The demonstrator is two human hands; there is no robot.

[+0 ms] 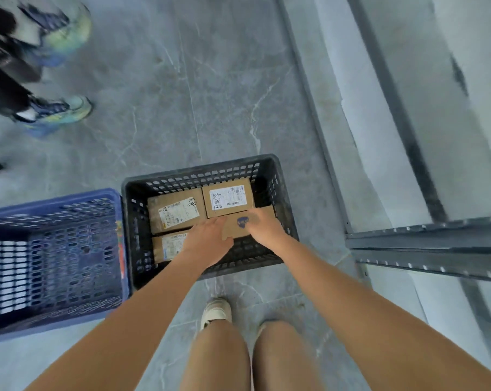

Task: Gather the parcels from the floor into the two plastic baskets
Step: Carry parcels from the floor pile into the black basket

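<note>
A black plastic basket (199, 172) stands on the floor before me, with a blue plastic basket (55, 201) touching its left side. Inside the black one lie three cardboard parcels with white labels: one far left (175, 211), one far right (229, 197), one near left (167, 246). A further brown parcel with a blue logo (240, 222) sits at the near right, tilted over the others. My left hand (207, 239) and my right hand (262, 225) hold it from either side, fingers over its edges. The blue basket appears to hold nothing.
My own legs and a white shoe (216, 311) are just behind the black basket. Another person's legs and coloured trainers (55, 111) stand at the far left. A grey metal shelving frame (424, 244) runs along the right side. Grey marbled floor (196, 80) lies beyond the baskets.
</note>
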